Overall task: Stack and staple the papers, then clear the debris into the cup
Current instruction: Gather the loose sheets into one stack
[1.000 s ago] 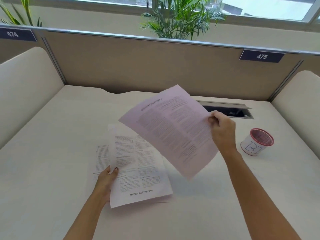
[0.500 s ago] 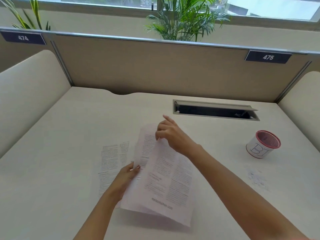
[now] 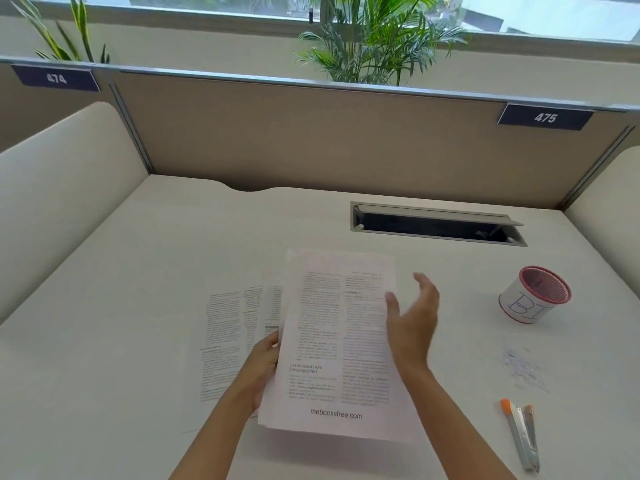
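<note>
A stack of printed papers [image 3: 332,344] is lifted a little off the desk in the middle. My left hand [image 3: 265,365] grips its left edge. My right hand [image 3: 414,317] hovers at the stack's right edge with fingers spread, holding nothing. Another printed sheet [image 3: 225,341] lies flat on the desk to the left, partly under the stack. A white cup [image 3: 533,296] with a red rim and blue lettering stands at the right. Small bits of paper debris [image 3: 524,367] lie scattered in front of the cup. A grey stapler [image 3: 521,434] with an orange tip lies at the near right.
An open cable slot [image 3: 436,223] is set into the desk behind the papers. Beige partition walls [image 3: 311,136] close off the back and both sides. Plants [image 3: 374,39] stand beyond the partition.
My right hand laid its sheet onto the stack that my left hand holds, then let go and opened beside it. The view tilted down, bringing the stapler into sight.
</note>
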`<action>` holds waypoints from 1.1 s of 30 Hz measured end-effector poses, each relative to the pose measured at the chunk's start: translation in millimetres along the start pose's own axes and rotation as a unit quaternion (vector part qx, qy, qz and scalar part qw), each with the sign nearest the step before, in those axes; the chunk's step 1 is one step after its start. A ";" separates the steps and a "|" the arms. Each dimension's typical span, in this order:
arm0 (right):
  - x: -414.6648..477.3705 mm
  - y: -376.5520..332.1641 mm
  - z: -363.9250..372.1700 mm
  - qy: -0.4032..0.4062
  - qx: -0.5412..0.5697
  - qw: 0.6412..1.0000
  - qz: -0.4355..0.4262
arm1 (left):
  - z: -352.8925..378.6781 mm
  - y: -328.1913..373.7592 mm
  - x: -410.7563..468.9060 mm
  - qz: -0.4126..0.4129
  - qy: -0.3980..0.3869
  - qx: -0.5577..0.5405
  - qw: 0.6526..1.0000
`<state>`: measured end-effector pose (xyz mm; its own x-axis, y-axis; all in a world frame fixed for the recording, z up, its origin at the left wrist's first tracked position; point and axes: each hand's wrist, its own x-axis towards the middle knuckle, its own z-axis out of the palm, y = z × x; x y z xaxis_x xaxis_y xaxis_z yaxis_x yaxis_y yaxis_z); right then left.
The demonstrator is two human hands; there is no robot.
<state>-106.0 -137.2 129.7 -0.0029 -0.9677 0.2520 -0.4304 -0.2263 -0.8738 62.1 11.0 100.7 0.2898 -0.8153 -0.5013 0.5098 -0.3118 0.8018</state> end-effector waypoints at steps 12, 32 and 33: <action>-42.3 38.2 -20.6 -0.154 0.067 0.962 0.214 | 15.5 -4.9 1.9 -0.016 0.038 -0.033 0.999; -62.1 -6.5 0.6 -0.104 0.191 0.976 0.025 | 40.8 5.0 -6.3 0.346 0.244 0.192 0.885; -61.7 -5.7 1.1 -0.106 0.187 0.976 0.024 | 39.3 4.4 -6.0 0.353 0.258 0.211 0.874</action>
<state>-102.3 -76.4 118.6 0.1889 -0.9706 0.1492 -0.0741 -0.1655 -0.9834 30.8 -4.7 120.0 0.7934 -0.5833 0.1741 -0.2566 -0.0612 0.9646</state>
